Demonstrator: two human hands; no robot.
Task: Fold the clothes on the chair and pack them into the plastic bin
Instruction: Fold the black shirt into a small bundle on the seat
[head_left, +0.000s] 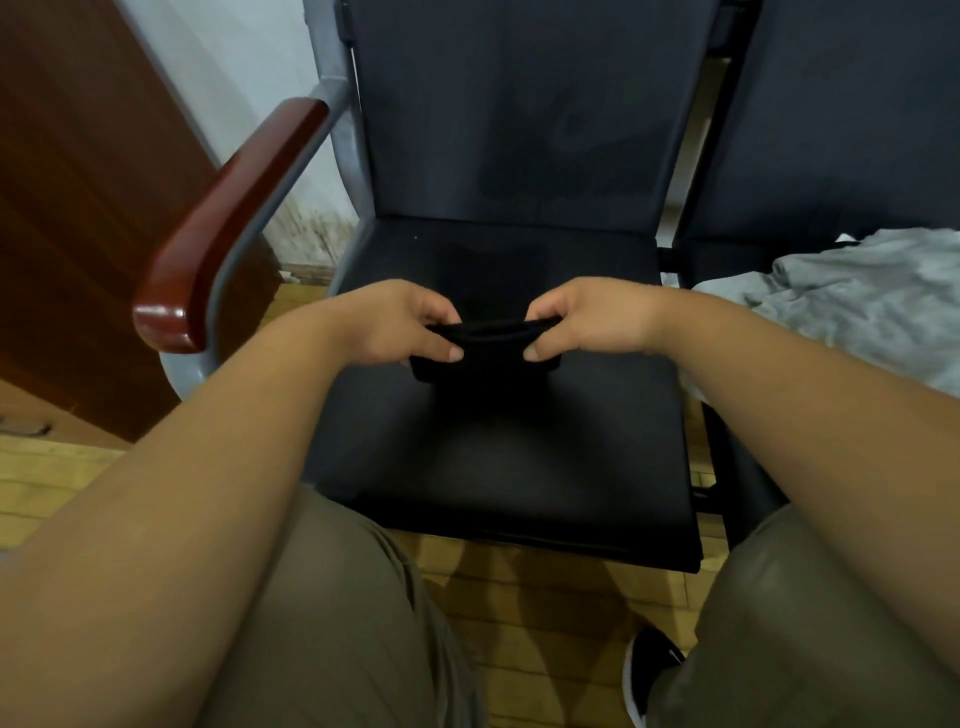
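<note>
Both hands over middle of chair seat (519, 467), w/ a small folded black garment (485, 353) held between them. Left hand (400, 322) pinches its left end, thumb below, fingers curled on top; right hand (587, 319) grips right end same way. Grey clothes (862, 296) heaped on next seat, right. Wooden armrest (228, 228) at left edge.

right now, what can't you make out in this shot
Black garment, head view: dark cloth against the dark chair seat, so its type and folds are unclear.
Grey clothes, head view: cut off by the right edge.
Plastic bin: nowhere in the head view.
Left hand and right hand, head view: both pinch the garment, and the cloth hides some of their fingers.
</note>
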